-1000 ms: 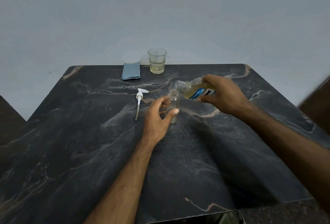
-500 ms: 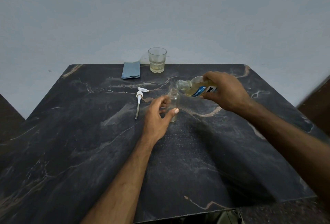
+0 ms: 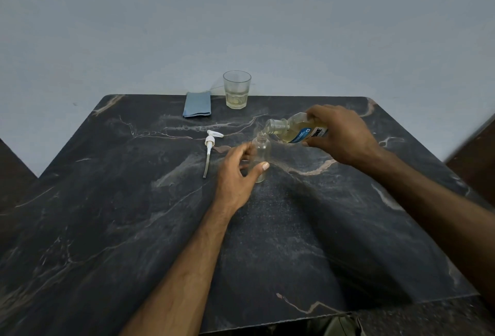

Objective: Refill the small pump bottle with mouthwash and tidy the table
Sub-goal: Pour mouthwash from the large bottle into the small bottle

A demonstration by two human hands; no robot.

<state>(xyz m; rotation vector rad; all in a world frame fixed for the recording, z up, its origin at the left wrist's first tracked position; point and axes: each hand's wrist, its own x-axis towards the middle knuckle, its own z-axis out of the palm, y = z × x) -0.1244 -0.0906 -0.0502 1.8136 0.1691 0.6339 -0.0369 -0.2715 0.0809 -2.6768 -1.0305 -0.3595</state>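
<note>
Bottle (image 3: 261,157): pump (image 3: 209,148), glass (image 3: 236,89) nearby.

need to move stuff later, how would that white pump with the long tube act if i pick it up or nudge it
The pump looks like light plastic, so probably easy to lift. Its thin tube will likely flex and droop. Lying flat on the table, it may roll or pivot if nudged.

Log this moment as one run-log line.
step: pouring | right hand: tilts mouthwash bottle, mouth over small bottle neck | left hand: steadies small bottle upright | pump head: off, lying on table
</note>
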